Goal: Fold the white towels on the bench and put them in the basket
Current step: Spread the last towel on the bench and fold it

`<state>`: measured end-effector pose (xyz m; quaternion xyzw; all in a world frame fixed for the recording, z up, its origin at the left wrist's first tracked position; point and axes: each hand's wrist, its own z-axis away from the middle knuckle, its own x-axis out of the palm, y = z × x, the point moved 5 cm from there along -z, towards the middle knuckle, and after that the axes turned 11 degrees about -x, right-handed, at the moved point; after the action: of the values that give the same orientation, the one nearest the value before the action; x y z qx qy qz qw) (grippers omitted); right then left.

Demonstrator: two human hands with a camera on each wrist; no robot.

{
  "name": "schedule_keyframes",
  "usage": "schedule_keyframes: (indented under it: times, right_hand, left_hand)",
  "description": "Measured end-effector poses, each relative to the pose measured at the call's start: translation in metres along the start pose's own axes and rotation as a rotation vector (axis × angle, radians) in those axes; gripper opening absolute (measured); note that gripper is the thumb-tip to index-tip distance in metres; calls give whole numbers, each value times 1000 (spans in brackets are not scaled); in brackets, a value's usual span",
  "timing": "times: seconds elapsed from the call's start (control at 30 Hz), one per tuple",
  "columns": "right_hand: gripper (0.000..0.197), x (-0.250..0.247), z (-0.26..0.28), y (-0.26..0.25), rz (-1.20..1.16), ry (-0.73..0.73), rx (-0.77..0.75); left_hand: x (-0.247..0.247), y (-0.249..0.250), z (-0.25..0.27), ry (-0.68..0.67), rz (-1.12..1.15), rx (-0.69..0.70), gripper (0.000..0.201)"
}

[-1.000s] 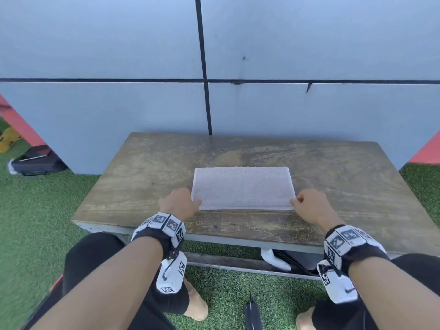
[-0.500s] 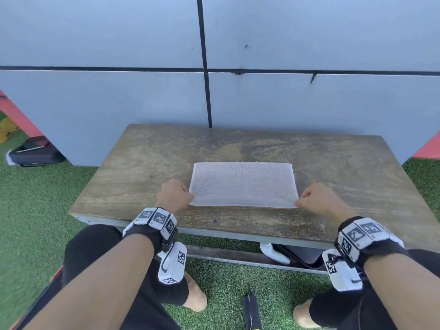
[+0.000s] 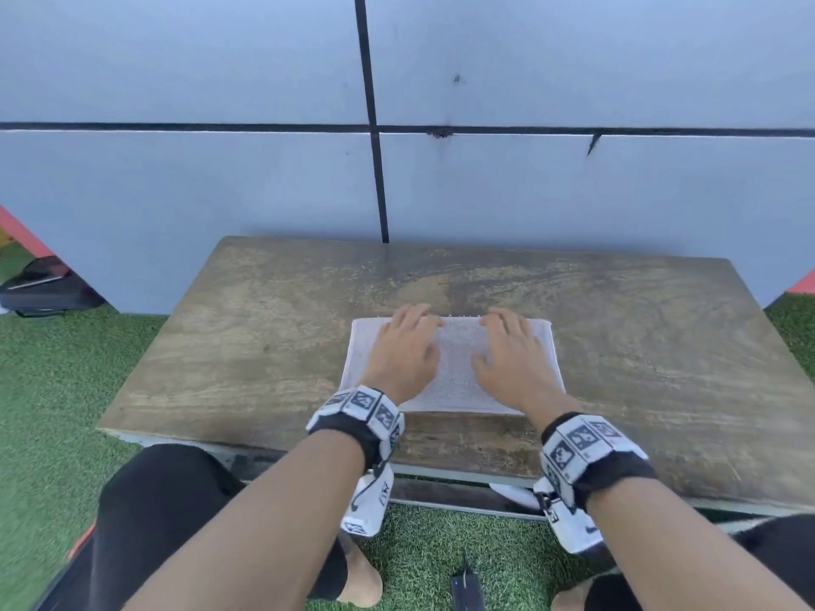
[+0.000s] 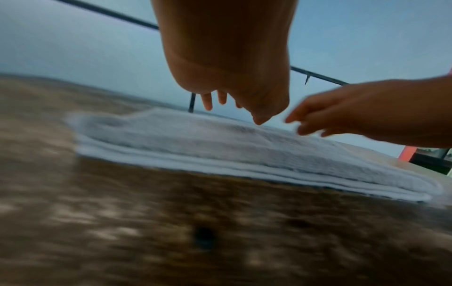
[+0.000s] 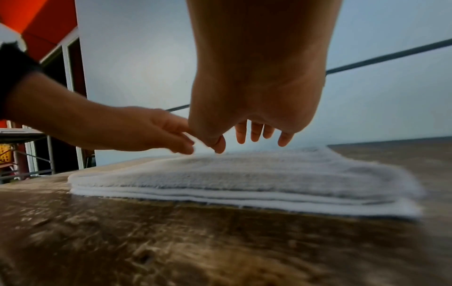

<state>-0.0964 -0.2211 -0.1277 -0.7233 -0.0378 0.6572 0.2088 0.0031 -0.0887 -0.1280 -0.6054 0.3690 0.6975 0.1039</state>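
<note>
A white towel lies folded in several layers on the wooden bench, near its front edge. My left hand is spread over the towel's left half, fingers straight and pointing at the wall. My right hand is spread the same way over the right half. In the left wrist view the fingers hang just above the towel, holding nothing. In the right wrist view the fingertips hover a little above the towel. No basket shows in the head view.
A grey panelled wall stands right behind the bench. Green artificial turf surrounds it. A black bag lies on the ground at the far left. A yellow crate shows far off in the right wrist view. My knees sit below the bench's front edge.
Both hands have left the towel's near corners, opened, and moved forward over the top of the towel. The towel lies where it was.
</note>
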Motion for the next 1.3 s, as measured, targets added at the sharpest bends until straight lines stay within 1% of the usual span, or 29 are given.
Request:
schedule_keyframes:
  times: [0.1,0.13,0.2,0.33,0.5,0.63,0.97,1.3]
  right_hand:
    - [60,33,-12,-5,9,-102,-28]
    - [61,43,-10,-3,38,-118,-37]
    - [64,54,-5,2,89,-93,-59]
    - [61,57,-5,6,119,-33,-74]
    - [60,55,-3,7,98,-36,-54]
    - [61,53,-1,10,86,-38,-32]
    - [65,44,10,21,86,-21,32]
    - [72,40,23,43,130,-28,112]
  left_hand:
    - [36,7,-3,-113,-139,-22,52]
    - [45,6,0,-124,-198,-24,57]
    - [54,2,4,-97,-255,-5,66]
    - [58,-6,-1,-62,-239,24,59]
    - [59,-7,0,-59,-205,3,63]
    - [57,-9,2,-46,-165,-16,58]
    - [45,-33,10,-24,-122,-52,61]
    - [34,-53,19,-71,-133,-112,62]
